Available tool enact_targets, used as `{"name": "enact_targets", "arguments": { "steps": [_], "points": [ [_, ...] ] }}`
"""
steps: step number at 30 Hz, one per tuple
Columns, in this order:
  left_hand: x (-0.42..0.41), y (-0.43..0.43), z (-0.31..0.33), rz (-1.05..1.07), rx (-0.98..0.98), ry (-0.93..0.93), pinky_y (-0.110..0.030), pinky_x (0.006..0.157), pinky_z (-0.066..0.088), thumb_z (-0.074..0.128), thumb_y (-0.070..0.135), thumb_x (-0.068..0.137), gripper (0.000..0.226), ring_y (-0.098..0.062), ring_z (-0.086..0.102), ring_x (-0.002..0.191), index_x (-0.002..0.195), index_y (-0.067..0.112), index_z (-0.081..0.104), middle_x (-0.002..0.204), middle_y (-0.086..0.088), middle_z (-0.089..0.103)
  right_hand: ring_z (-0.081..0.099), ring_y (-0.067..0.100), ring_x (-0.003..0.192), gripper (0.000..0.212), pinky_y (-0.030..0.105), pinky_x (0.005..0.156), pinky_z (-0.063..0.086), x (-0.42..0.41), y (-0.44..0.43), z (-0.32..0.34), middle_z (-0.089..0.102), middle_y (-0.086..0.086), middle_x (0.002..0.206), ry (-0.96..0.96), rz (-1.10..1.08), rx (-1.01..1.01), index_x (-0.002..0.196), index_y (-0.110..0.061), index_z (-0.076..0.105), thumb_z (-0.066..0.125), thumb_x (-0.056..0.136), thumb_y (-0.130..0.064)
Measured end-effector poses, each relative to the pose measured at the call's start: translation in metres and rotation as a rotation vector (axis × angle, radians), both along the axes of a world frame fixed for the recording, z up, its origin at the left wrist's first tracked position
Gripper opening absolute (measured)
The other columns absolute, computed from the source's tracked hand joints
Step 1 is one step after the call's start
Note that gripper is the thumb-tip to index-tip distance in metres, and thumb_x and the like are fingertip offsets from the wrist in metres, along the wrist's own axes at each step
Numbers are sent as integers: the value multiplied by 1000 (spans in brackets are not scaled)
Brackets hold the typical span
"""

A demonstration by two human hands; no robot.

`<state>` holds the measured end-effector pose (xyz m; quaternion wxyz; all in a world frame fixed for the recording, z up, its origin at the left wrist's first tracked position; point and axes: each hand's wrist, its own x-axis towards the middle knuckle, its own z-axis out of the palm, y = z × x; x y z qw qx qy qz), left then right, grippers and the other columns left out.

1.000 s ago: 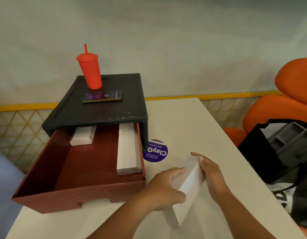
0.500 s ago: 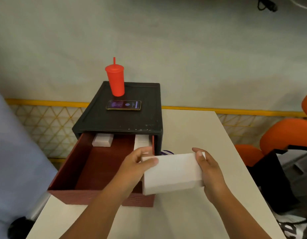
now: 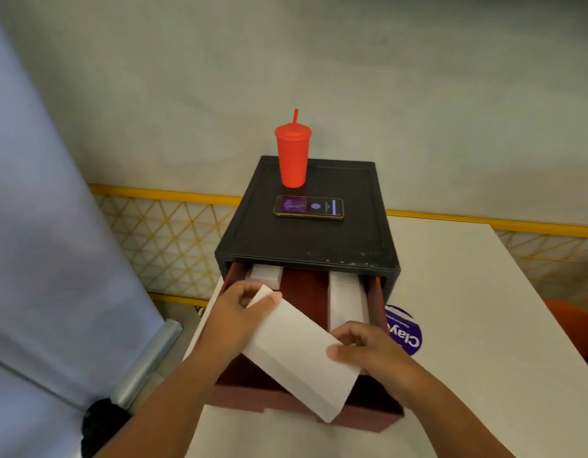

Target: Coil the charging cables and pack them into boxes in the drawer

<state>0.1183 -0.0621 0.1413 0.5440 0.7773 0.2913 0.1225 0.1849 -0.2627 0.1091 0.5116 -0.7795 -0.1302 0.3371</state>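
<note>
A long white box [image 3: 297,353] hangs tilted over the open red drawer [image 3: 306,409], its far end at the left and its near end over the drawer's front wall. My left hand [image 3: 240,314] grips the far end with curled fingers. My right hand [image 3: 365,350] holds the near right edge, thumb on top. Two more white boxes lie inside the drawer: a short one [image 3: 264,274] at the back left and a long one [image 3: 347,300] along the right wall. No cable is visible.
The drawer slides out of a black cabinet [image 3: 306,242] on a white table [image 3: 467,325]. On top stand a red cup with a straw [image 3: 292,155] and a lit phone [image 3: 309,208]. A purple sticker [image 3: 405,328] lies right of the drawer. Wall behind, table edge at left.
Both hands lifted the white box off the table and carried it left over the open drawer, turning it diagonal. The camera view swung left with them.
</note>
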Motion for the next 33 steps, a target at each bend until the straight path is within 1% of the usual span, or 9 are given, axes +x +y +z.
{"name": "enact_targets", "arguments": {
  "steps": [4, 7, 13, 16, 18, 22, 27, 31, 33],
  "points": [
    [22, 34, -11, -46, 110, 40, -15, 56, 36, 65, 39, 82, 10, 0, 55, 71, 80, 31, 60, 79, 14, 61, 63, 4, 95, 18, 19, 80, 51, 2, 40, 10, 65, -12, 106, 1, 116, 7, 108, -36, 57, 55, 91, -31],
    [31, 58, -27, -87, 171, 49, -18, 61, 37, 57, 41, 87, 13, -7, 56, 80, 89, 30, 62, 85, 14, 62, 62, 6, 97, 18, 23, 82, 49, 5, 64, 6, 65, -13, 106, 6, 83, 9, 105, -43, 55, 48, 94, -30],
    [18, 87, -57, -143, 304, 12, -27, 87, 42, 57, 26, 89, 32, -13, 53, 107, 120, 19, 57, 111, 7, 57, 62, 13, 91, 22, 20, 72, 48, 8, 95, -22, 67, 0, 102, 148, -107, -8, 108, -22, 61, 43, 97, -30],
    [4, 96, -64, -193, 230, 33, -36, 105, 38, 63, 32, 85, 56, -9, 41, 122, 136, 26, 40, 125, 17, 40, 59, 18, 95, 26, 28, 79, 46, 15, 107, -40, 64, 2, 102, 190, -201, -84, 110, -18, 57, 41, 97, -35],
    [-8, 100, -69, -309, 199, 83, -33, 108, 34, 69, 40, 79, 69, -2, 35, 121, 136, 37, 29, 127, 24, 33, 58, 21, 95, 25, 30, 78, 47, 18, 115, -52, 62, 4, 101, 253, -272, -122, 108, -19, 54, 40, 97, -37],
    [-22, 104, -90, -482, 213, 178, -42, 113, 30, 70, 62, 66, 109, -6, 23, 139, 147, 37, 1, 153, 18, 18, 57, 29, 101, 31, 37, 79, 50, 22, 131, -71, 60, 12, 106, 370, -386, -180, 113, -15, 52, 42, 96, -39],
    [-28, 100, -93, -534, 217, 172, -32, 117, 13, 73, 59, 64, 125, -1, 2, 141, 144, 35, -20, 153, 23, -9, 51, 29, 109, 41, 30, 56, 50, 17, 153, -84, 51, 12, 123, 468, -392, -266, 128, -15, 44, 42, 96, -41],
    [-35, 103, -87, -611, 211, 242, -20, 110, 3, 77, 56, 61, 136, 7, -11, 132, 139, 30, -32, 140, 29, -27, 46, 29, 117, 44, 28, 59, 55, 14, 174, -87, 38, 9, 139, 444, -429, -270, 137, -15, 36, 41, 97, -33],
    [-37, 103, -85, -644, 171, 246, -20, 111, 3, 79, 57, 57, 141, 6, -14, 133, 136, 31, -35, 140, 29, -30, 52, 27, 103, 42, 33, 66, 57, 14, 183, -88, 42, 11, 134, 357, -428, -302, 135, -10, 41, 42, 97, -28]
  ]
}}
